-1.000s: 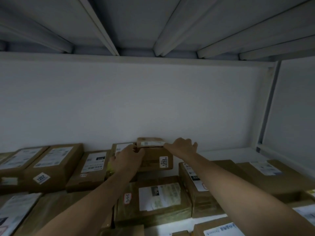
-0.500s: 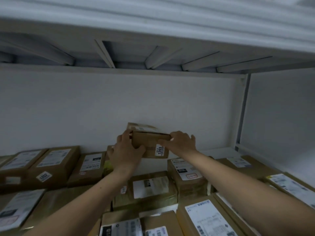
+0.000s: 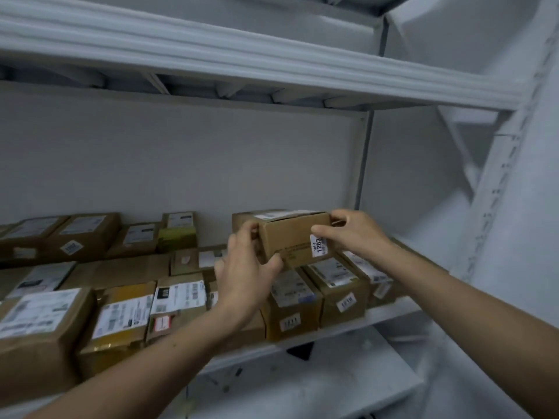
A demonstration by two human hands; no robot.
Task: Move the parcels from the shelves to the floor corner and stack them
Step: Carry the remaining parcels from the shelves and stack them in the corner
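Both hands were clamped on one box (image 3: 295, 237), held just right of the frame's centre, clear of the parcels packed on the shelf (image 3: 390, 313) below it. The left hand (image 3: 246, 272) gripped the box's near left corner, thumb under the front edge and fingers (image 3: 246, 234) curled up the side; I judged this was to carry the weight from beneath. The right hand (image 3: 351, 232) pinched the right end, thumb on the front face beside the white sticker (image 3: 319, 244) and fingers wrapped round the end, probably to steady the box and stop it twisting as it came out. Held tilted, with the front face toward the person, the box could pass over the rows below without snagging them.

The box was plain brown cardboard, small enough for two hands to span, with a white shipping label across its top flaps and the sticker on the front reading 1203. Faint dark print ran along the lower front; it was too blurred for me to read. Its edges looked square and undented, so it should stack flat.

Other parcels (image 3: 121, 316) filled the shelf toward the lower left, in brown card with white labels. The floor corner was out of sight, so the carry and stacking seemed yet to come.
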